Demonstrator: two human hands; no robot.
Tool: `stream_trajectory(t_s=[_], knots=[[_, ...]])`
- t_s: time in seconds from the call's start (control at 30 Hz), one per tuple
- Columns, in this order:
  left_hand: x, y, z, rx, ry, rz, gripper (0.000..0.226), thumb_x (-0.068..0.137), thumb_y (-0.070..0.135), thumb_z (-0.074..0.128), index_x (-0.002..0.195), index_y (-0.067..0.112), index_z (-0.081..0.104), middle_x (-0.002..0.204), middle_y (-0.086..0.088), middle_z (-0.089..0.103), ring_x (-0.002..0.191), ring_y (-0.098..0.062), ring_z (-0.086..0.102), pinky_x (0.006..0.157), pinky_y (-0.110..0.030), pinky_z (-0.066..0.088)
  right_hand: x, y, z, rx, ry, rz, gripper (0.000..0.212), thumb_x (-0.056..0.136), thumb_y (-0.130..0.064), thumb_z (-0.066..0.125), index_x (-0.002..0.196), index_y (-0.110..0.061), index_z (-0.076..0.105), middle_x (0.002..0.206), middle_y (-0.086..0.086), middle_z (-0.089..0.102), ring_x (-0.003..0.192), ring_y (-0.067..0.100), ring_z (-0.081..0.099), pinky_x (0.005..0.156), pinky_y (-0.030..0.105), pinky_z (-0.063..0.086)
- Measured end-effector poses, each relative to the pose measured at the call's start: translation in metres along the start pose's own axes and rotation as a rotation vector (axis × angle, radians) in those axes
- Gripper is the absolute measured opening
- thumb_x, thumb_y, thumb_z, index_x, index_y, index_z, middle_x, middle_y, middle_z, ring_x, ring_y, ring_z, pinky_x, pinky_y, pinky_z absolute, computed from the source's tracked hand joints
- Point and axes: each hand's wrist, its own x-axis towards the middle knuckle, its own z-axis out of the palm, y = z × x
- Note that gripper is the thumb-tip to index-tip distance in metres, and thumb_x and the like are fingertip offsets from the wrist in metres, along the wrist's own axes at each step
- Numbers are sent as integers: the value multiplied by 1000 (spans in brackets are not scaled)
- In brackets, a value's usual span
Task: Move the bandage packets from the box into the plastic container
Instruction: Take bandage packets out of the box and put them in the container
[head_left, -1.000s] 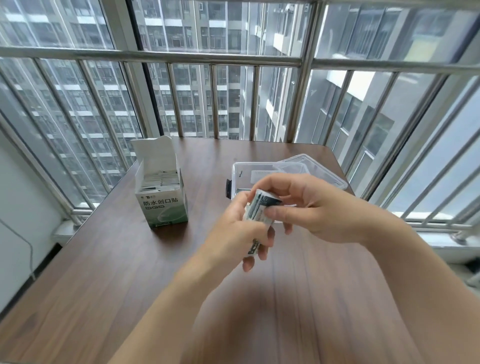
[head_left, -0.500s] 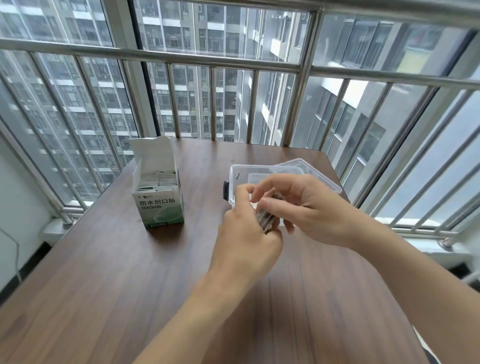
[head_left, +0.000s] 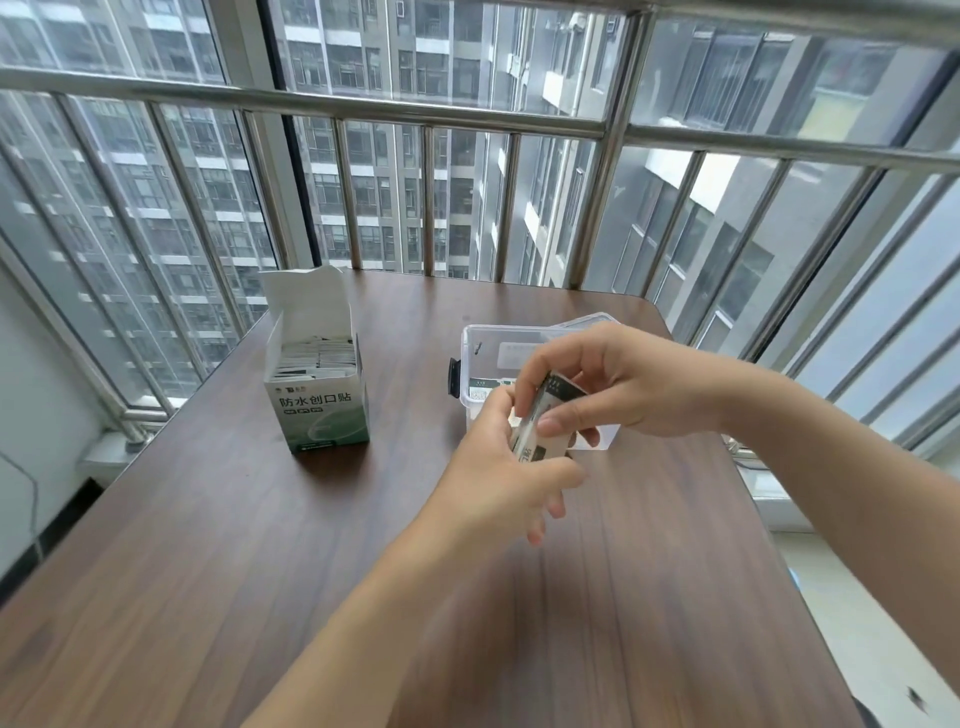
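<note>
I hold a small stack of bandage packets (head_left: 540, 421) in both hands: my left hand (head_left: 498, 467) curls its grip around the lower end, and my right hand (head_left: 623, 384) pinches the upper end between thumb and fingers. The stack's long axis tilts up and away from me, its top end just over the near rim of the plastic container (head_left: 470, 358), which lies directly behind my hands. The box (head_left: 322, 405), more packets inside, stands well apart to my left on the bench (head_left: 260, 571), so I judge the drop is a short move forward.
</note>
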Motion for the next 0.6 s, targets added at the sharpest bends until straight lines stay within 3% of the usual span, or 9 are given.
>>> stream_trajectory(t_s=[0.13,0.23,0.33,0.4,0.5,0.53,0.6], knots=[[2,2,-9,-199,-113,-67,51,78,-2,70,125,5,52,79,1,68,51,-18,50,36,-21,35,4,6,-4,60,-21,-10,23,87,-6,74,109,-1,69,74,14,69,61,16,62,59,35,53],[5,1,-11,-157,-80,-100,59,72,7,72,127,6,51,79,-4,67,53,-19,55,37,-23,38,7,9,-9,58,-56,25,25,86,1,73,110,1,68,70,3,71,59,12,66,59,30,55],[7,4,-12,-131,-55,-105,58,74,28,76,126,15,54,91,-8,72,60,-22,64,39,-25,47,11,10,-20,63,-38,42,24,87,0,72,110,1,68,71,7,72,61,18,67,60,28,56],[8,4,-17,-134,82,-5,57,75,39,73,126,20,55,97,-11,72,63,-22,68,40,-28,50,12,10,-40,51,26,97,24,86,-3,71,109,-2,69,78,8,75,64,17,66,61,26,56],[10,-12,-36,265,527,355,41,77,41,69,115,27,61,95,6,69,70,-11,66,54,-35,54,12,13,-80,-36,85,254,22,85,-6,73,107,-8,71,89,11,77,70,18,67,63,25,57],[12,-17,-42,458,615,440,37,78,41,69,113,30,62,99,12,67,78,-9,64,62,-36,55,15,14,-91,-75,76,299,22,85,-8,75,106,-11,72,91,12,77,71,18,67,64,24,57],[19,-27,-49,712,623,533,41,77,36,70,116,28,63,114,14,59,94,-8,59,76,-36,54,26,19,-105,-136,48,351,21,84,-12,76,104,-16,73,93,12,77,74,19,68,65,25,57]])
